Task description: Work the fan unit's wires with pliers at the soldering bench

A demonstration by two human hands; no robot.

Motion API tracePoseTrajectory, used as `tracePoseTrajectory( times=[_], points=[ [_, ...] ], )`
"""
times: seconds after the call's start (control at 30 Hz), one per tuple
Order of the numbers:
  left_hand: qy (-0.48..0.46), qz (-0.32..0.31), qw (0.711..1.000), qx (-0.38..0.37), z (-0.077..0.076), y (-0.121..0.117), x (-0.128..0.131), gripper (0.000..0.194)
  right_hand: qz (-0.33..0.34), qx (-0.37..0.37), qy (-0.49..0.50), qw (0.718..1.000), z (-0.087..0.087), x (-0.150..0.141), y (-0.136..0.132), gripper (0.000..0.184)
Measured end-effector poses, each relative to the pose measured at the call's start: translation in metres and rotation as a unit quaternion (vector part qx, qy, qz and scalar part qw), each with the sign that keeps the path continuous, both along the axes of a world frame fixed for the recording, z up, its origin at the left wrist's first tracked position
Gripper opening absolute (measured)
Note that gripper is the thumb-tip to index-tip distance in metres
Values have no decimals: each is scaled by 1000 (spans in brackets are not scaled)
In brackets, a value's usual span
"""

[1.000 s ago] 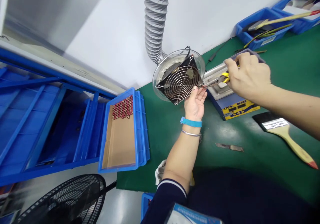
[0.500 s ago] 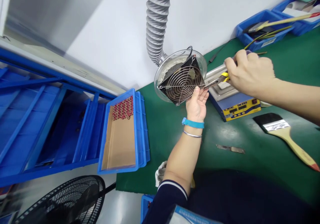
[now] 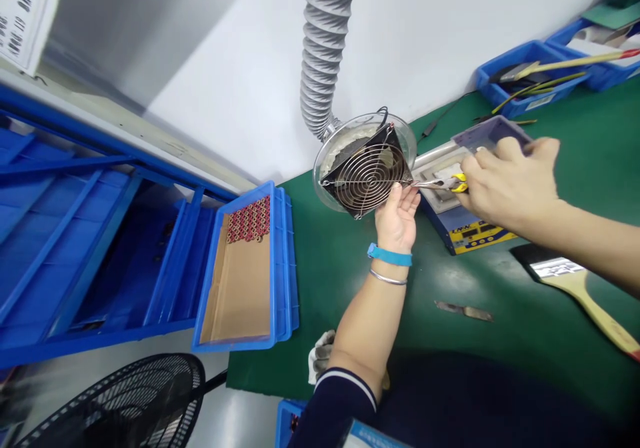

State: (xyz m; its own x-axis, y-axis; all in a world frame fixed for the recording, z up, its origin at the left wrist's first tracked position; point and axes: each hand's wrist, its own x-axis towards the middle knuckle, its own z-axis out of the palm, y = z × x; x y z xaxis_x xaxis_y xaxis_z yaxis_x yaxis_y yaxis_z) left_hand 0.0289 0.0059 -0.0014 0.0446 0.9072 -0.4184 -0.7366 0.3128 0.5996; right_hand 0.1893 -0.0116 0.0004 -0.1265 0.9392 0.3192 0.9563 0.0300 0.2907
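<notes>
A square black cooling fan with a round wire grille [image 3: 371,180] is attached at the mouth of a clear round hood [image 3: 320,185]. My left hand [image 3: 397,218] holds the fan's lower right corner, thumb at the front edge and fingers beside it. Closed around yellow-handled pliers [image 3: 443,183], my right hand [image 3: 515,178] is to the right of the fan. The jaws of the pliers reach the same corner, just above my left fingertips. Whether they grip the wire there is too small to tell.
A grey flexible duct [image 3: 327,48] rises from the hood. Behind my right hand stands a blue and yellow device [image 3: 470,235]. A wide brush [image 3: 575,281] and a small blade [image 3: 465,311] lie on the green table. At left is a blue crate [image 3: 273,268] with red parts.
My right hand has lowered slightly, and the pliers now lie more level. More of the bin behind that hand shows. My left hand stays at the fan's corner; the view has shifted a little.
</notes>
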Motion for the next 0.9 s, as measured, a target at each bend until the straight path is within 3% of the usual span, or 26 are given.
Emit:
tracePoseTrajectory(
  times=[0.17, 0.53, 0.77, 0.9],
  points=[
    [5, 2, 1000, 1, -1, 0, 0, 11, -16, 62, -21, 998, 5, 0, 5, 27],
    [7, 4, 1000, 5, -1, 1, 0, 12, -11, 109, -45, 993, 1, 7, 11, 36],
    [-4, 6, 1000, 1, 1, 1, 0, 14, 5, 40, -35, 999, 9, 7, 12, 29],
    [-11, 4, 1000, 5, 1, 2, -2, 15, 24, -45, 51, 997, -3, 3, 7, 37]
  ],
)
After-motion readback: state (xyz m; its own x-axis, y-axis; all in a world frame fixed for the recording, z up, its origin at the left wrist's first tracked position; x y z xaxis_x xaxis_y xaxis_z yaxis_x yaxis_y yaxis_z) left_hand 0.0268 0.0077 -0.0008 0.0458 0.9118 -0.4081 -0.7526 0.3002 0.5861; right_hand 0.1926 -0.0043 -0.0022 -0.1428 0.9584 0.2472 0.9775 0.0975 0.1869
